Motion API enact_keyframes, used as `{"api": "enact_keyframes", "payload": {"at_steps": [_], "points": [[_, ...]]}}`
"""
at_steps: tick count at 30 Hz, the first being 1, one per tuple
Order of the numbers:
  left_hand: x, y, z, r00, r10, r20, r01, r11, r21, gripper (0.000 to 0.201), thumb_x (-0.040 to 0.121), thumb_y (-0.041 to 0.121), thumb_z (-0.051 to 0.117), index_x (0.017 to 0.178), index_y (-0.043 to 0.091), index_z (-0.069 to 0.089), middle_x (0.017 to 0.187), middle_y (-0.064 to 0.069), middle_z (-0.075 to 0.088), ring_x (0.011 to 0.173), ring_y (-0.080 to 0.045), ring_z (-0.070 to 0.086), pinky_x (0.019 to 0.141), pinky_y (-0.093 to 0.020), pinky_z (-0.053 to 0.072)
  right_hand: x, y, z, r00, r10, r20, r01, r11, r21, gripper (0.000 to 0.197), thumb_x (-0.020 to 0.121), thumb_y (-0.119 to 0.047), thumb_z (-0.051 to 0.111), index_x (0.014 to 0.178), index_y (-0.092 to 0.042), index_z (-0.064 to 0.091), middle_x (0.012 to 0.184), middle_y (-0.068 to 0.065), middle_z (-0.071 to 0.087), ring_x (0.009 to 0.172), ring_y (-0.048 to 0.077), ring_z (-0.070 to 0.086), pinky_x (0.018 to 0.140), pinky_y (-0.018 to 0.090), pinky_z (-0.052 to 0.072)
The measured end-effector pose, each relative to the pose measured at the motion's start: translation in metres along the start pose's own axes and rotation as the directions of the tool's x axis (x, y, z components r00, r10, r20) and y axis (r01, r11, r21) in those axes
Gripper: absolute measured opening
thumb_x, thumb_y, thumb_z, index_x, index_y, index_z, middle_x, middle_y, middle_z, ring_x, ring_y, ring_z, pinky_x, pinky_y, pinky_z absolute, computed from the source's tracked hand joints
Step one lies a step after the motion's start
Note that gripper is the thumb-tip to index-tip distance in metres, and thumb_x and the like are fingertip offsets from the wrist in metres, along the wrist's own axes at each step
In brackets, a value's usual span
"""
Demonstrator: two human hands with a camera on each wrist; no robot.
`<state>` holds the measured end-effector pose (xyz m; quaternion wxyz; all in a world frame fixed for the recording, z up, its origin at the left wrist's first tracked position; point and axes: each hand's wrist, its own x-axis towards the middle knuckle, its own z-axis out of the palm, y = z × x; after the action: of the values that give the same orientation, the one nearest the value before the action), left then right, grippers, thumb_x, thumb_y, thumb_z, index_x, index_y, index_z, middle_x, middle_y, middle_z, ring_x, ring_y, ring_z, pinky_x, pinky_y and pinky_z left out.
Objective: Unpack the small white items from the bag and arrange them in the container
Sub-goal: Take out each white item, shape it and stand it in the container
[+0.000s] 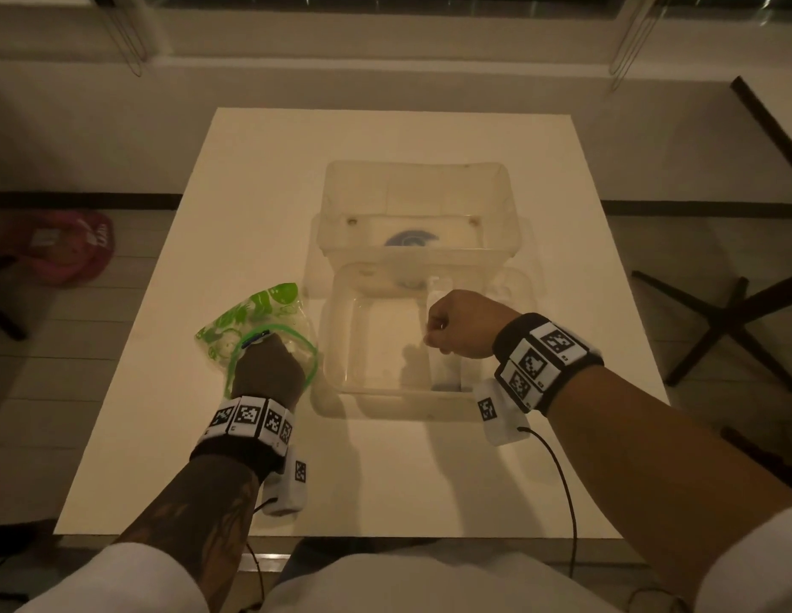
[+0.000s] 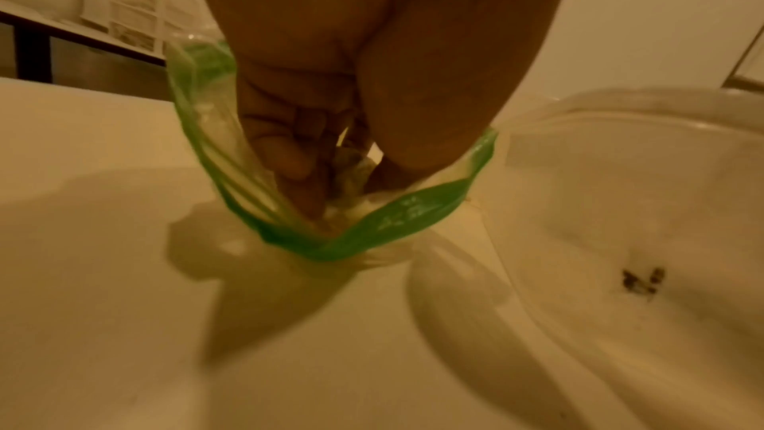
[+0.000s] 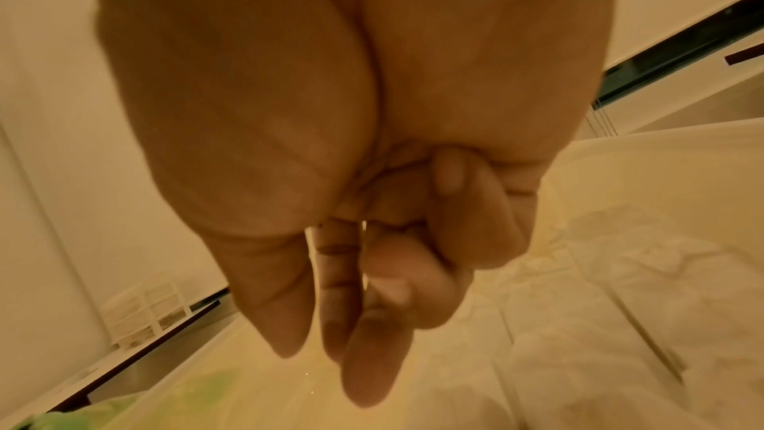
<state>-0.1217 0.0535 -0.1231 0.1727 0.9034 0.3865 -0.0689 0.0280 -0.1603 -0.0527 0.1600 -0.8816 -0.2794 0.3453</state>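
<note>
Left hand point(image 1: 266, 369) sat wrist-deep in the bag point(image 1: 252, 323), fingers point(image 2: 285, 156) curled toward whitish contents, grasp unclear, while the right hand point(image 1: 458, 323), loosely curled and apparently empty, hovered over the container point(image 1: 336, 347) just right of the bag, beside white items point(image 1: 442, 365) already inside.

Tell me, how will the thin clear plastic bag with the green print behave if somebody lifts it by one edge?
The clear green-printed plastic bag looks crumpled, so it would probably sag. Its green rim bends around the left hand, so probably soft. It likely feels light.
</note>
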Motion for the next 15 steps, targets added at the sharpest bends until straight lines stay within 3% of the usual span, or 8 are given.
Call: {"api": "enact_keyframes", "payload": {"at_steps": [6, 10, 12, 15], "points": [[-0.006, -0.005, -0.006, 0.996, 0.078, -0.039, -0.078, 0.997, -0.002, 0.02, 0.09, 0.002, 0.048, 0.1, -0.009, 0.061, 0.102, -0.026, 0.065, 0.097, -0.043, 0.063, 0.084, -0.046, 0.051, -0.002, 0.0, -0.005, 1.0, -0.014, -0.005, 0.014, 1.0, 0.021, 0.016, 0.092, -0.025, 0.06, 0.09, -0.012, 0.07, 0.082, 0.0, 0.071, 0.067, 0.006, 0.059, 0.065, 0.022, 0.046], [-0.01, -0.003, -0.015, 0.999, 0.015, -0.033, -0.018, 0.995, -0.099, 0.01, 0.084, -0.003, 0.058, 0.09, -0.009, 0.062, 0.091, -0.027, 0.064, 0.09, -0.044, 0.063, 0.079, -0.045, 0.051, -0.002, 0.0, -0.004, 1.0, -0.015, 0.005, 0.015, 1.0, 0.015, 0.013, 0.091, -0.025, 0.061, 0.091, -0.014, 0.069, 0.083, -0.002, 0.07, 0.067, 0.004, 0.06, 0.062, 0.021, 0.044], [-0.012, -0.003, -0.018, 0.998, 0.05, 0.028, -0.047, 0.992, -0.116, 0.009, 0.082, 0.0, 0.065, 0.079, -0.008, 0.065, 0.082, -0.024, 0.063, 0.081, -0.042, 0.064, 0.071, -0.044, 0.054, -0.002, -0.001, -0.003, 1.0, -0.021, 0.015, 0.02, 1.0, 0.011, 0.012, 0.091, -0.025, 0.061, 0.09, -0.016, 0.068, 0.082, -0.003, 0.07, 0.069, 0.004, 0.06, 0.063, 0.021, 0.044], [-0.014, -0.001, -0.024, 0.998, 0.007, -0.065, -0.019, 0.982, -0.19, 0.021, 0.091, 0.012, 0.057, 0.083, -0.006, 0.062, 0.085, -0.021, 0.063, 0.084, -0.04, 0.061, 0.071, -0.04, 0.047, -0.003, -0.002, -0.002, 0.999, -0.039, 0.017, 0.039, 0.999, 0.015, 0.011, 0.09, -0.028, 0.062, 0.085, -0.02, 0.067, 0.079, -0.006, 0.069, 0.069, 0.004, 0.06, 0.064, 0.022, 0.044]]}}
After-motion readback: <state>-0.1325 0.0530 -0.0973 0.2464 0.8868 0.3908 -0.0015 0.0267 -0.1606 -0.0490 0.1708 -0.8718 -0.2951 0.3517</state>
